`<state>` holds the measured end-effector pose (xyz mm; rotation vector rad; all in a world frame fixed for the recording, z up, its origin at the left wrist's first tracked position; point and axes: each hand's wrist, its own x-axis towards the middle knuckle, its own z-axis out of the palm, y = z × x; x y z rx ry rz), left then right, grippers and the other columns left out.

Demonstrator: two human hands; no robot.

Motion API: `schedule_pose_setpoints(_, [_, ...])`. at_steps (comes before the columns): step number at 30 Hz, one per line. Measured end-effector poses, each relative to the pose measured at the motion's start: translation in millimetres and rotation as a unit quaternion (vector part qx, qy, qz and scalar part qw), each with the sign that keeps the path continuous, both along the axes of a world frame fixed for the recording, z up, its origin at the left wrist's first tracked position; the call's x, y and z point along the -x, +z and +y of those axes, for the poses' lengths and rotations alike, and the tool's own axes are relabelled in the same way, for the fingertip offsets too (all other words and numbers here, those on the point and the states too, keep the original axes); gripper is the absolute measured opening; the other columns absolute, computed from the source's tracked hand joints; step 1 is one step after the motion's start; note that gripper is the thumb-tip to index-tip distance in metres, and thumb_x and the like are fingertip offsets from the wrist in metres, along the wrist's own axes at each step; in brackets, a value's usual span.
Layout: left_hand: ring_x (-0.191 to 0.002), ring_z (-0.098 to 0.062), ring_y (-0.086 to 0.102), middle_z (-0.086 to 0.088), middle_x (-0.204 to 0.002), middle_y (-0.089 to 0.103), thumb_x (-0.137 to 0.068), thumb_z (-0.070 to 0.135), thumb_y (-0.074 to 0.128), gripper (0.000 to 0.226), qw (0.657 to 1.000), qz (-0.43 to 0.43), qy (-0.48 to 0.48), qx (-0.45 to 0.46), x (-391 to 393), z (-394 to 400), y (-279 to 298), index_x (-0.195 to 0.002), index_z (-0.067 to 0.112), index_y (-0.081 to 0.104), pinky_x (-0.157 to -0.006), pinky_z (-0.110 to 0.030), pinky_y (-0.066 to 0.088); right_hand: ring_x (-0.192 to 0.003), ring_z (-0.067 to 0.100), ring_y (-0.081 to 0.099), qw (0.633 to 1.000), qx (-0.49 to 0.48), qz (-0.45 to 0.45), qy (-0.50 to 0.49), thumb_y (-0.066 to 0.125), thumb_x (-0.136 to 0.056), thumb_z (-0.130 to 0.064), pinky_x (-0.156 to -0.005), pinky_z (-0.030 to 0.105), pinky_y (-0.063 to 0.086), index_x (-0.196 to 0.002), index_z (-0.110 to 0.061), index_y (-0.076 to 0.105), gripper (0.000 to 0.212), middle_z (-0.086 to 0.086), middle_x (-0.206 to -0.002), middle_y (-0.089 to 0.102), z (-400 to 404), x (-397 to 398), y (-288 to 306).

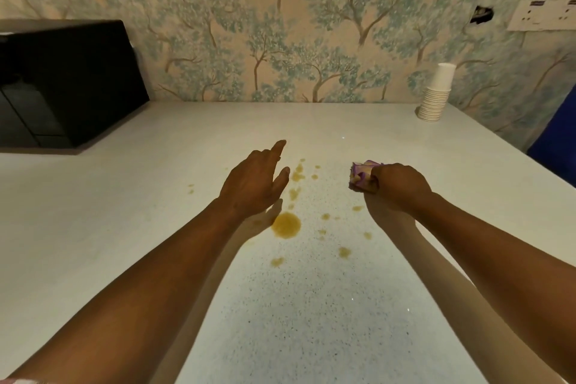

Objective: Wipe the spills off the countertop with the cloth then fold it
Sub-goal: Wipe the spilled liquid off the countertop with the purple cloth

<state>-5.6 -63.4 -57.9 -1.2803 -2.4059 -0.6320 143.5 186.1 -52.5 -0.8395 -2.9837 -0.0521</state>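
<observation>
Yellow-brown spills dot the white speckled countertop (311,305). The largest puddle (286,225) lies in the middle, with several smaller drops around it, such as one drop (344,252) to the right and others near the far side (297,176). My right hand (400,185) is closed around a bunched purple and cream cloth (361,176), held just above the counter to the right of the spills. My left hand (257,181) hovers over the left side of the spills, palm down, fingers spread, holding nothing.
A black microwave (62,81) stands at the back left of the counter. A stack of white paper cups (434,97) sits at the back right by the patterned wall. A wall socket (542,19) is at the upper right. Something blue (554,140) borders the counter's right edge.
</observation>
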Motion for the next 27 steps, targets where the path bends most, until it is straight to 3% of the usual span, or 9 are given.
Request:
schedule_pose_setpoints(3, [-0.124,-0.023,0.048,-0.003,-0.133,0.058,-0.098,0.041,0.038,0.049,1.0,0.02,-0.007,0.02,-6,-14,-3,-0.141,0.019,0.044,-0.087,-0.038,0.048,-0.092,0.045,0.065,0.999,0.039,0.007,-0.016,0.059,-0.095,-0.029,-0.077,0.042,0.047,-0.091,0.007,0.063,0.036,0.026,-0.1,0.066,-33,-9,3])
schedule_pose_setpoints(6, [-0.127,-0.021,0.047,-0.001,-0.134,0.058,-0.098,0.04,0.039,0.042,1.0,0.019,-0.016,0.013,-9,-33,-6,-0.129,0.017,0.057,-0.091,-0.036,0.045,-0.071,0.024,0.052,1.0,0.025,-0.018,-0.004,0.05,-0.1,-0.044,-0.069,0.029,0.039,-0.068,-0.013,0.052,0.044,0.0,-0.066,0.047,-60,-24,4])
schedule_pose_setpoints(10, [-0.125,-0.017,0.049,0.002,-0.131,0.061,-0.098,0.039,0.042,0.039,0.999,0.01,-0.031,-0.004,-9,-71,-16,-0.127,0.018,0.06,-0.09,-0.028,0.04,-0.059,0.019,0.048,0.998,0.023,0.004,0.063,0.049,-0.097,-0.034,-0.051,0.026,0.026,-0.064,-0.014,0.055,0.039,-0.004,-0.059,0.044,-83,-45,1])
schedule_pose_setpoints(13, [-0.128,-0.016,0.046,0.003,-0.134,0.059,-0.098,0.039,0.043,0.04,1.0,-0.014,-0.019,-0.008,-4,-103,-25,-0.13,0.019,0.058,-0.095,-0.027,0.037,-0.087,0.032,0.062,0.99,-0.017,0.085,0.114,0.052,-0.097,-0.03,-0.059,0.029,0.038,-0.086,-0.013,0.069,0.026,0.002,-0.087,0.061,-86,-59,-6])
schedule_pose_setpoints(15, [-0.132,-0.015,0.043,0.003,-0.138,0.056,-0.098,0.038,0.045,0.041,0.999,-0.031,-0.001,-0.006,-2,-125,-32,-0.133,0.02,0.055,-0.101,-0.031,0.037,-0.113,0.041,0.06,0.986,-0.025,0.063,0.155,0.046,-0.102,-0.027,-0.082,0.04,0.046,-0.112,-0.003,0.071,0.036,0.017,-0.12,0.066,-89,-66,-18])
schedule_pose_setpoints(18, [-0.141,-0.017,0.034,0.001,-0.145,0.05,-0.098,0.036,0.046,0.044,0.999,-0.04,0.022,0.009,1,-150,-39,-0.138,0.02,0.05,-0.11,-0.033,0.029,-0.143,0.04,0.042,0.991,-0.01,0.042,0.126,0.027,-0.105,-0.023,-0.117,0.048,0.031,-0.133,0.002,0.059,0.049,0.022,-0.147,0.054,-95,-66,-44])
schedule_pose_setpoints(21, [-0.147,-0.016,0.02,0.0,-0.154,0.039,-0.099,0.039,0.038,0.05,0.996,-0.065,0.053,0.011,1,-172,-46,-0.145,0.019,0.042,-0.117,-0.033,0.02,-0.152,0.035,0.027,0.998,-0.018,0.041,0.042,0.024,-0.105,-0.033,-0.123,0.05,0.023,-0.148,-0.009,0.046,0.054,0.017,-0.161,0.037,-105,-56,-49])
schedule_pose_setpoints(25, [-0.15,-0.018,0.012,-0.005,-0.158,0.031,-0.1,0.04,0.029,0.055,0.993,-0.085,0.068,0.044,6,-202,-55,-0.148,0.013,0.036,-0.121,-0.038,0.015,-0.144,0.048,0.03,0.998,-0.044,-0.015,0.036,0.027,-0.104,-0.025,-0.11,0.057,0.034,-0.142,-0.004,0.048,0.048,0.022,-0.156,0.037,-130,-39,-46])
schedule_pose_setpoints(27, [-0.15,-0.02,0.01,-0.008,-0.159,0.027,-0.1,0.04,0.029,0.058,0.991,-0.09,0.068,0.066,11,-213,-58,-0.149,0.009,0.033,-0.121,-0.04,0.014,-0.147,0.046,0.027,0.998,-0.039,-0.021,0.033,0.028,-0.105,-0.028,-0.113,0.057,0.032,-0.147,-0.008,0.043,0.049,0.02,-0.158,0.033,-143,-30,-42])
